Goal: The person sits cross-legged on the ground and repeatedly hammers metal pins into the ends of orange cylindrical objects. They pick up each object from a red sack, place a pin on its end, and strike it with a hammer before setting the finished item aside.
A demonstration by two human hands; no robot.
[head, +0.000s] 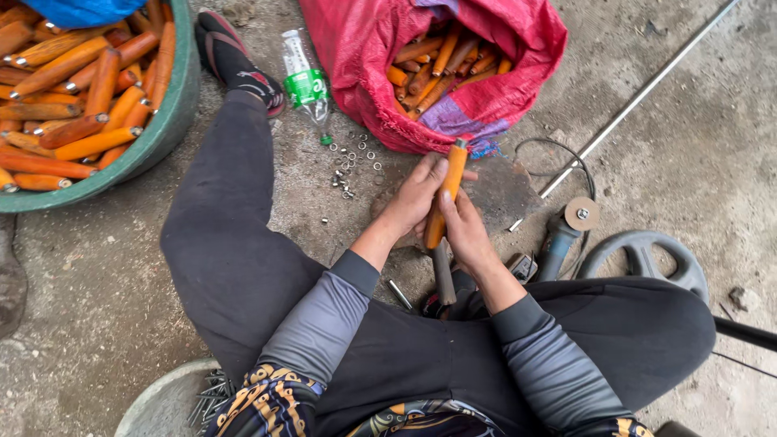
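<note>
A: Between the knees, on the concrete floor [696,146], both hands meet on one orange wooden handle [447,198]. Left hand [417,198] comes in from lower left, forearm angled up and right, fingers wrapped around the handle's upper half, thumb toward the metal-ringed tip.

B: Right hand?

A: Right hand [468,231] is just below it, touching the same handle, fingers clenched around the lower part, thumb laid along the wood. Handle is nearly upright in view, tilted slightly right, ring end pointing at the red sack [364,48].

B: What's under it?

A: Dark metal tool [443,275] runs down from the handle's lower end toward the lap. Cannot tell if it's joined to the handle; the right hand hides that spot.

B: Surroundings, quick.

A: Red sack just beyond the hands, open, more orange handles inside. Green basin [174,105] far left, heaped with the same handles, blue cloth on top. Clear plastic bottle [303,77] lying near the sack, beside a sandalled foot [235,61]. Small metal rings [352,158] scattered on the floor left of the left hand. Angle grinder [566,231] with its disc just right of the right hand, a grey wheel-shaped part [647,255] beside it, long thin metal rod [639,97] running to the upper right. Pale bowl with nails [182,400] at the bottom left.

B: Anything blocking?

A: Nothing over the hands; only the hands cover the handle's middle.
</note>
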